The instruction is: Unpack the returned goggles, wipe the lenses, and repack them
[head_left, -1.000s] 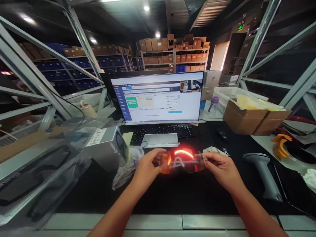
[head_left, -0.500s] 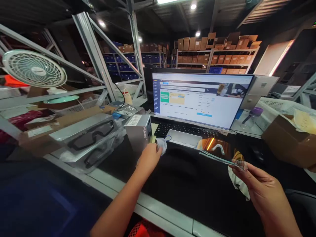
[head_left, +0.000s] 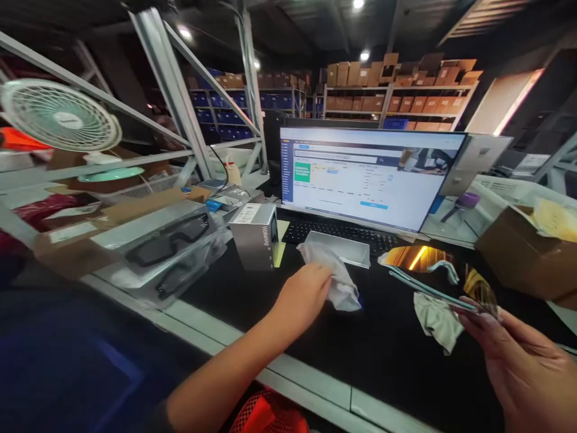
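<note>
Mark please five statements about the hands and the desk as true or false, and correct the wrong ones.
1. The right hand holds the glasses. True.
2. The left hand holds a keyboard. False: it holds a pale pouch.
3. A cloth lies on the black mat. True.
4. The monitor is dark. False: it is lit.
5. The fan is at the picture's right edge. False: it is at the left.

The view is dim and edge-stretched under ceiling lamps [head_left: 364, 55], glare streaking the amber lens [head_left: 417, 260].
</note>
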Demonstrator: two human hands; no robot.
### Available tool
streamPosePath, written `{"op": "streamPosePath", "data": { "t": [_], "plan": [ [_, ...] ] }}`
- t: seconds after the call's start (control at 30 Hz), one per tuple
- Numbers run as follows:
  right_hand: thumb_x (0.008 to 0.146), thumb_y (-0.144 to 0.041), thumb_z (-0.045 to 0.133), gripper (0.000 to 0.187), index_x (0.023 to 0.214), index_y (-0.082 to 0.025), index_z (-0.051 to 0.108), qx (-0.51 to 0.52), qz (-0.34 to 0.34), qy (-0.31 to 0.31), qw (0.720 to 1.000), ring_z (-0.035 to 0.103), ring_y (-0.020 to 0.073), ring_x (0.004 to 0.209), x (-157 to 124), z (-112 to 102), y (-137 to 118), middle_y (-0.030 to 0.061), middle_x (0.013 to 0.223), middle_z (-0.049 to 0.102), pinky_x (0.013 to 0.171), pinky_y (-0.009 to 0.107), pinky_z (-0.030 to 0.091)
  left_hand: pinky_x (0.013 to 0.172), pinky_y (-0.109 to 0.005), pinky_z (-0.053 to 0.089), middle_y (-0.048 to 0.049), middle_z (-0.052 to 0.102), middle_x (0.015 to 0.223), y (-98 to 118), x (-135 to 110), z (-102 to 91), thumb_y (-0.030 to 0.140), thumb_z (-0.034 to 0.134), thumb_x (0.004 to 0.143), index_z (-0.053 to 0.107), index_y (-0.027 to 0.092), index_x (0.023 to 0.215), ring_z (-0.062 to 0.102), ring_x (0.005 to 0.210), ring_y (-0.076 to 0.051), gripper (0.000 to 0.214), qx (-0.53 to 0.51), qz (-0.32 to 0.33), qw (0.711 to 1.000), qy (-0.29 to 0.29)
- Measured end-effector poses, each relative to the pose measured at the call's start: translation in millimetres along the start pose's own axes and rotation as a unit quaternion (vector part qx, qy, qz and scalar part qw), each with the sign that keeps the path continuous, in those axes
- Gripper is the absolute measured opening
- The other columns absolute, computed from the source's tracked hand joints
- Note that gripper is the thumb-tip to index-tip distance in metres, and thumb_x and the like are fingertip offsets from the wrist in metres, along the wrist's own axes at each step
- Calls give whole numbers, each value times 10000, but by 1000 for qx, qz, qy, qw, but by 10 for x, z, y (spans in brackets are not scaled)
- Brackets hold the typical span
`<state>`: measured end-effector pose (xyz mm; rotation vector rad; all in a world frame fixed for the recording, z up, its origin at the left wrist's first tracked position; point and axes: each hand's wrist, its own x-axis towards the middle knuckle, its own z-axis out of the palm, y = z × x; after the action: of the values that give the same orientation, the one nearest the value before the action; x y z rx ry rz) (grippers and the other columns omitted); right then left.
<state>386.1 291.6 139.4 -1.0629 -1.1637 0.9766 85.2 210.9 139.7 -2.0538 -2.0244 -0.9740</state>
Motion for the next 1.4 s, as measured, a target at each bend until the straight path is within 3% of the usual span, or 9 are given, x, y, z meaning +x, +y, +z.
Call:
{"op": "streamPosePath", "data": {
  "t": [0.13, 0.27, 0.43, 0.57, 0.73, 0.87, 1.1, 1.27, 1.4],
  "plan": [
    [604, -426, 909, 450, 972, -199, 784, 34, 90, 31, 995, 750, 250, 883, -326, -95, -66, 109, 967, 773, 721, 185, 625, 792, -324, 548, -91, 694, 1052, -50, -148, 215, 131, 506, 931, 605, 177, 1095, 663, 973, -233, 197, 32, -9, 995, 93],
    [596, -433, 914, 361, 863, -215, 807, 49, 113, -17, 992, 757, 263, 794, -578, -196, 81, 114, 908, 776, 678, 233, 641, 746, -285, 543, -115, 658, 1171, 81, -291, 269, 130, 485, 923, 643, 201, 940, 642, 1027, -227, 174, 99, 74, 976, 179],
    [672, -405, 870, 258, 848, -223, 818, 26, 43, -69, 996, 754, 261, 799, -734, -134, 292, 102, 897, 776, 699, 263, 643, 701, -327, 540, -136, 649, 1151, 240, -324, 297, 300, 681, 812, 653, 176, 835, 613, 1006, -284, 129, 92, 12, 983, 159],
    [745, -381, 806, 206, 894, -239, 818, -76, -64, -74, 992, 747, 261, 862, -775, -2, 320, 77, 953, 773, 747, 277, 640, 705, -302, 513, -86, 676, 1051, 217, -294, 283, 169, 561, 907, 642, 179, 822, 608, 926, -227, 117, 78, -3, 988, 136],
    [768, -375, 765, 196, 867, -214, 814, -164, -168, -1, 972, 750, 250, 785, -867, 177, 288, 77, 900, 774, 715, 299, 644, 829, -306, 504, -62, 632, 1033, 183, -353, 218, 188, 493, 966, 627, 184, 888, 612, 952, -186, 155, -107, -60, 979, 160],
    [755, -397, 779, 234, 856, -189, 808, -161, -154, 48, 974, 750, 263, 787, -966, 297, 263, 89, 889, 773, 711, 312, 647, 763, -284, 503, -85, 535, 1120, 217, -454, 268, 226, 490, 968, 634, 185, 892, 601, 953, -180, 167, -172, -84, 959, 211],
    [804, -415, 758, 250, 925, -203, 811, -91, -53, -65, 992, 752, 261, 774, -1048, 388, 274, 74, 902, 775, 673, 316, 656, 749, -264, 509, -79, 513, 1090, 242, -572, 451, 201, 471, 964, 616, 187, 905, 585, 970, -179, 157, -213, -61, 943, 246],
    [831, -272, 735, 164, 976, -233, 802, -190, -243, -7, 951, 746, 247, 819, -1118, 393, 406, 56, 950, 771, 745, 319, 640, 812, -293, 474, -55, 519, 984, 229, -610, 475, 199, 452, 974, 581, 190, 851, 553, 923, -176, 178, -240, -82, 925, 284],
    [821, -89, 698, 391, 1142, -304, 749, -228, -375, -1, 899, 743, 246, 857, -1132, 403, 410, 19, 1053, 756, 805, 354, 629, 778, -284, 445, -36, 495, 925, 202, -618, 467, 225, 430, 996, 535, 196, 795, 536, 866, -164, 228, -307, -123, 894, 303]
  ]
}}
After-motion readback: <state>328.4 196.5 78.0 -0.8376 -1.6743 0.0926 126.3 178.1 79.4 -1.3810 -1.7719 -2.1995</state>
